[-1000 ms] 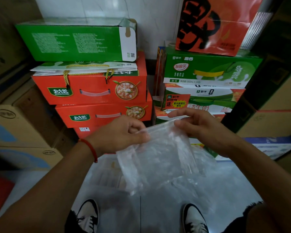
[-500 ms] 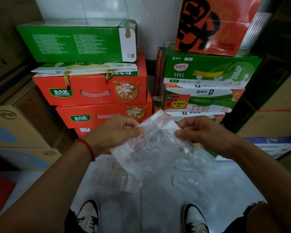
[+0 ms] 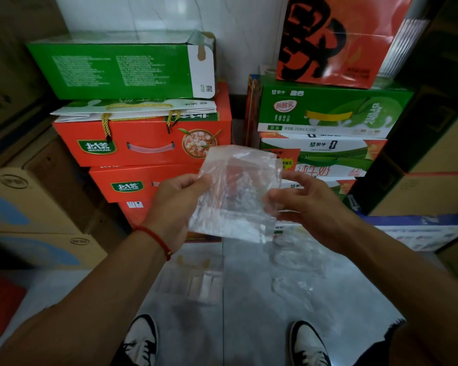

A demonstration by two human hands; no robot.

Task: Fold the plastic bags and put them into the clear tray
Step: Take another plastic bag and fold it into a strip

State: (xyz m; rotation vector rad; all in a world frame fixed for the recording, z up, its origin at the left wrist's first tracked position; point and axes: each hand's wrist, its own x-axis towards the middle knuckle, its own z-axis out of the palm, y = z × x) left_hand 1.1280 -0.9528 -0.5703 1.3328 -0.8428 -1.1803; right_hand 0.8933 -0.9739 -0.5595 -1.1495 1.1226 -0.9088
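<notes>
Black-and-white shoes (image 3: 140, 342) down at the bottom, on a grey tiled floor (image 3: 249, 326). Just past them, a clear tray (image 3: 193, 283) on that floor, with loose plastic bags (image 3: 296, 265) beside it. Higher up, a folded plastic bag (image 3: 236, 194) held in the air, pinched by the left hand (image 3: 175, 207) and the right hand (image 3: 304, 204). Behind, red boxes (image 3: 148, 146) and green boxes (image 3: 325, 112), stacked up.

One head-worn wide view looks forward and down, close over the hands (image 3: 238, 207).
</notes>
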